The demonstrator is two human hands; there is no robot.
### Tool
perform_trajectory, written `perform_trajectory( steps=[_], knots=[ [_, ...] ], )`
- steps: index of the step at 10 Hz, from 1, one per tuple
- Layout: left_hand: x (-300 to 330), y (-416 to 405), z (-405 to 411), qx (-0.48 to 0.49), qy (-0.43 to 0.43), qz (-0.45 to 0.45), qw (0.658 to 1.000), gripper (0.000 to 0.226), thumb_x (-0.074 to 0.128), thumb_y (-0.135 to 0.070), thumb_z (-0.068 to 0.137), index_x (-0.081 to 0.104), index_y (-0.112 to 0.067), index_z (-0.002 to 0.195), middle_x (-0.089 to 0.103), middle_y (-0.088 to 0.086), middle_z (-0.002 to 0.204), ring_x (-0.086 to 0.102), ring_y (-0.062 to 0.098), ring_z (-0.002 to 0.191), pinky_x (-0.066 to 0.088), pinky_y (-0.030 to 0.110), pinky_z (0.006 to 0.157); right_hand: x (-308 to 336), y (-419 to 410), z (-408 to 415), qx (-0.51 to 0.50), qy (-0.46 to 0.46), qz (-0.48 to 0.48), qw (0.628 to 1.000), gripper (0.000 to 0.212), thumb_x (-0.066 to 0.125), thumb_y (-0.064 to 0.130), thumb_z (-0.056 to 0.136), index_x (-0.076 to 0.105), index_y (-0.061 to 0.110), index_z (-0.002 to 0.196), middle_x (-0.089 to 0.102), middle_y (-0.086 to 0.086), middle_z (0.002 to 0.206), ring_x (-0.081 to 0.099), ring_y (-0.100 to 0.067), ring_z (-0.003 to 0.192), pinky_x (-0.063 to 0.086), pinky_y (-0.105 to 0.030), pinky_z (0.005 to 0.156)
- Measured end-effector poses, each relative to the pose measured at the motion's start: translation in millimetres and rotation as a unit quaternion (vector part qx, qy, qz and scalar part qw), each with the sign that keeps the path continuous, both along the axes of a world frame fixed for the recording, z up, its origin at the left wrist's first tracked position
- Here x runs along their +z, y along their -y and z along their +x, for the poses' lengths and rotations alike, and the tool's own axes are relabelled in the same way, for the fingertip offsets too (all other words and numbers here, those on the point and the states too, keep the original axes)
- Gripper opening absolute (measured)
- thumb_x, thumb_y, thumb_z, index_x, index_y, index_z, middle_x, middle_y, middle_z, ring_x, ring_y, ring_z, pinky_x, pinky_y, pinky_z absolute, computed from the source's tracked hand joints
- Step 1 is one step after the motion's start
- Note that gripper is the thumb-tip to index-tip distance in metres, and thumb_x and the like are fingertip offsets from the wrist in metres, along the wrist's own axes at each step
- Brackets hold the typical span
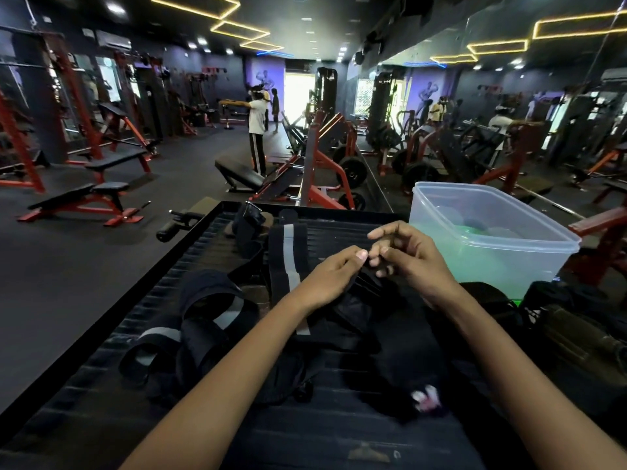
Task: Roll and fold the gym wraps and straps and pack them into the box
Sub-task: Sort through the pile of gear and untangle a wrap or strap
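Both hands meet over the middle of a dark ribbed table. My left hand pinches the end of a black strap, and my right hand curls its fingers round the same strap end. A black wrap with a grey stripe lies flat just left of the hands. Loose black straps with grey patches lie in loops at the near left. A translucent plastic box stands open at the right, with pale round shapes showing dimly inside.
More black gear lies at the table's far edge, and dark bags sit at the right below the box. Beyond are red gym benches, weight machines, a mirror wall and a person standing far off.
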State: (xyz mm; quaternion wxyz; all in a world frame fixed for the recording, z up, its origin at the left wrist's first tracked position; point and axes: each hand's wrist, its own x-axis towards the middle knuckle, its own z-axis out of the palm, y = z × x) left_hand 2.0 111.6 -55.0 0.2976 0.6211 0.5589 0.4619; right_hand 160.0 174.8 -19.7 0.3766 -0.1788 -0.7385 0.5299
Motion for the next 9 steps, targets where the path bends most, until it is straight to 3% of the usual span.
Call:
perform_trajectory(
  steps=[1,2,3,4,5,6,7,8,9],
  knots=[
    [-4.4,-1.4,-5.2,0.016,0.008,-0.005,1.000,0.031,0.032,-0.039,0.103,0.055,-0.020,0.093,0.053,-0.005,0.090,0.051,0.008,0.090,0.038,0.026,0.088,6.0,-0.4,5.0,0.008,0.024,0.002,1.000,0.033,0.040,-0.019,0.089,0.060,0.007,0.096,0.067,-0.003,0.077,0.064,-0.012,0.070,0.053,-0.021,0.062],
    [-7.2,-0.4,-10.8,0.023,0.015,-0.015,0.999,0.036,0.029,-0.040,0.103,0.062,-0.024,0.101,0.060,-0.003,0.101,0.056,0.010,0.104,0.038,0.025,0.096,24.4,0.3,26.6,0.091,0.144,0.070,0.983,0.027,0.049,-0.019,0.084,0.063,0.002,0.095,0.070,-0.010,0.084,0.065,-0.016,0.075,0.052,-0.022,0.067],
    [-6.9,1.3,-10.0,0.022,0.023,-0.017,0.999,0.038,0.029,-0.039,0.103,0.063,-0.021,0.103,0.060,-0.009,0.098,0.056,0.005,0.098,0.040,0.021,0.091,34.1,6.2,48.1,0.125,0.233,0.133,0.955,0.031,0.052,-0.020,0.085,0.066,0.004,0.098,0.071,-0.011,0.090,0.067,-0.018,0.082,0.053,-0.022,0.076],
    [-4.2,1.8,-8.9,0.016,0.039,-0.027,0.999,0.039,0.028,-0.036,0.104,0.063,-0.018,0.104,0.058,-0.013,0.095,0.055,0.001,0.094,0.040,0.016,0.084,38.1,17.0,77.3,0.140,0.246,0.166,0.944,0.057,0.041,-0.031,0.080,0.069,0.010,0.107,0.069,-0.001,0.113,0.063,-0.011,0.110,0.048,-0.023,0.094],
    [-1.7,2.3,-9.4,0.018,0.046,-0.029,0.998,0.038,0.029,-0.036,0.104,0.063,-0.020,0.103,0.060,-0.013,0.097,0.056,0.002,0.096,0.040,0.017,0.085,38.3,25.7,84.7,0.190,0.279,0.142,0.931,0.056,0.049,-0.028,0.078,0.069,0.011,0.113,0.057,0.000,0.132,0.050,-0.006,0.127,0.042,-0.021,0.102],
    [-2.0,3.5,-6.9,0.008,0.007,-0.005,1.000,0.036,0.029,-0.034,0.104,0.063,-0.023,0.101,0.058,-0.015,0.101,0.054,0.003,0.101,0.038,0.019,0.092,38.4,28.0,74.9,0.235,0.260,0.114,0.930,0.025,0.069,-0.002,0.081,0.072,0.003,0.105,0.057,-0.011,0.130,0.053,-0.018,0.126,0.043,-0.026,0.103],
    [1.9,7.4,-2.0,0.027,0.018,-0.010,0.999,0.035,0.028,-0.032,0.104,0.062,-0.024,0.101,0.057,-0.015,0.102,0.052,0.005,0.105,0.036,0.023,0.097,40.6,27.2,61.7,0.202,0.208,0.122,0.949,0.023,0.072,0.020,0.083,0.072,-0.001,0.091,0.067,-0.021,0.107,0.064,-0.028,0.106,0.048,-0.033,0.090],
    [-7.1,8.6,-8.9,0.082,0.117,-0.036,0.989,0.031,0.032,-0.031,0.104,0.062,-0.029,0.097,0.058,-0.013,0.102,0.053,0.007,0.108,0.035,0.038,0.105,47.6,31.2,40.0,0.183,0.160,0.099,0.965,0.024,0.073,0.022,0.083,0.062,0.001,0.084,0.066,-0.008,0.075,0.061,-0.016,0.072,0.046,-0.025,0.066],
    [-27.1,18.0,-25.0,0.008,0.258,-0.058,0.964,0.025,0.038,-0.016,0.103,0.062,-0.016,0.110,0.064,0.008,0.109,0.053,0.008,0.112,0.034,0.045,0.104,49.7,32.9,22.8,0.218,0.163,0.089,0.958,0.016,0.068,0.001,0.084,0.058,-0.009,0.090,0.063,0.008,0.067,0.057,-0.003,0.063,0.043,-0.016,0.063]
  ],
)
